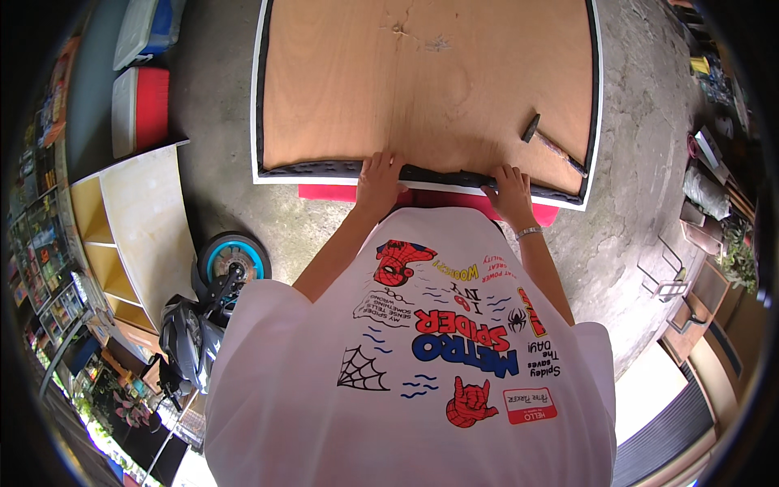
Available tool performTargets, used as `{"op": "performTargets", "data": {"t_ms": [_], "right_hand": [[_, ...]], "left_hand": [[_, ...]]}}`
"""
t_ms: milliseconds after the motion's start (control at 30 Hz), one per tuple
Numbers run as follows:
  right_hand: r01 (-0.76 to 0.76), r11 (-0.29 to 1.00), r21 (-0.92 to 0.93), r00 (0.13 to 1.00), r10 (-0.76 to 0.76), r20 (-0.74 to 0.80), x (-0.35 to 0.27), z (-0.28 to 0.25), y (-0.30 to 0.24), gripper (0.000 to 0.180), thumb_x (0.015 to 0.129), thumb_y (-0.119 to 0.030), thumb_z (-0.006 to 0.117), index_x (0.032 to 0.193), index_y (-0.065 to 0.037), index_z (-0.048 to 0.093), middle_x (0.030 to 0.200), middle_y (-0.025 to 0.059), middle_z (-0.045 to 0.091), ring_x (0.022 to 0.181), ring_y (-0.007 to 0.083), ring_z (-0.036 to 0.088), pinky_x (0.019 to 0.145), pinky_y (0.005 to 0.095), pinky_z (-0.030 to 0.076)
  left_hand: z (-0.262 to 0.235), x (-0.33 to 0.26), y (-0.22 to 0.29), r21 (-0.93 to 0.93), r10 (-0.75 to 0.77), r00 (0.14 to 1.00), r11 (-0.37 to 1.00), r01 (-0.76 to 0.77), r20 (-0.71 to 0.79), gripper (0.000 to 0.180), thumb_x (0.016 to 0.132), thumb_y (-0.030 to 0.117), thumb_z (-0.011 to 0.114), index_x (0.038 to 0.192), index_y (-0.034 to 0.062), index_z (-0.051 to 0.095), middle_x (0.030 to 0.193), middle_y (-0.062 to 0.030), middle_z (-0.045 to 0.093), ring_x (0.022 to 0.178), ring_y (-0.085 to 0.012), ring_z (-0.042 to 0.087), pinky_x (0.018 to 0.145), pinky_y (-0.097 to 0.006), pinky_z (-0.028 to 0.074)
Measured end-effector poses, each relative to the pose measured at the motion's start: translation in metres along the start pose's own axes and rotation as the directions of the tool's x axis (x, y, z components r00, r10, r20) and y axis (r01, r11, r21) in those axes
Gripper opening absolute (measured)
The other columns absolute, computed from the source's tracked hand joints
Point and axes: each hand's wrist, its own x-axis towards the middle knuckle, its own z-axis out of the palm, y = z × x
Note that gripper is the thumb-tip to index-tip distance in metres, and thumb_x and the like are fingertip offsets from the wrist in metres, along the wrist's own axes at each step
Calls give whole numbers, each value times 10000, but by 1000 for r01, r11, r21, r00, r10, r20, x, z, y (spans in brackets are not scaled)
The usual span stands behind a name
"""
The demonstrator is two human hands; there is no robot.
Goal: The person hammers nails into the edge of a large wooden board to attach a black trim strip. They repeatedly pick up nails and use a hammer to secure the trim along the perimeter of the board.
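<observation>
A large wooden panel (430, 97) lies in front of me, bordered by black fabric (445, 176) and a white outer edge. My left hand (380, 180) is closed over the near edge, its fingers on the folded black fabric. Further right, my right hand (510, 195) grips the same black fabric, fingertips over its inner side. Between the two hands the fabric looks loose and bunched. A hammer (555, 149) with a dark head and worn handle rests on the panel, near its right corner. My palms and thumbs are partly hidden.
Something red (324, 192) shows under the panel's near edge. To the left stand a red-and-white cooler (150, 109), a blue-and-white box (146, 32), a pale shelf unit (142, 219) and a motorcycle wheel (234, 258). Assorted items, including a plastic bag (706, 192), line the right side.
</observation>
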Motion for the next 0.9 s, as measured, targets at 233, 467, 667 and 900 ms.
{"op": "performTargets", "data": {"t_ms": [233,467,667,900], "right_hand": [[-22,1000,15,998,21,67,6,-2,1,355,845,-261,800,1134,-107,662,1145,77,644,1142,293,585,993,466,410],[3,998,56,1000,-4,15,5,2,4,378,836,-241,805,1147,-91,652,1147,103,642,1142,310,585,982,475,413],[10,1000,4,992,-9,-126,-5,18,10,362,821,-239,815,1099,-90,636,1149,119,616,1124,350,586,991,513,423],[-49,969,242,975,99,-197,-45,-15,18,348,870,-167,757,1187,-85,640,1205,136,620,1179,351,573,1016,488,436]], "left_hand": [[-1,9,1,20,-22,996,1000,21,91,602,680,283,912,1166,109,601,1152,-90,582,1158,-285,563,957,-433,465],[-7,14,1,39,-27,988,999,21,151,613,679,299,900,1165,84,596,1181,-97,589,1185,-277,560,983,-411,461],[21,-2,-15,116,47,999,992,-49,23,659,718,318,861,1276,98,589,1341,-133,555,1271,-322,519,1079,-436,417],[5,0,-1,-6,-10,998,1000,11,65,632,708,291,895,1223,124,568,1249,-90,561,1211,-307,542,1002,-471,443]]}}
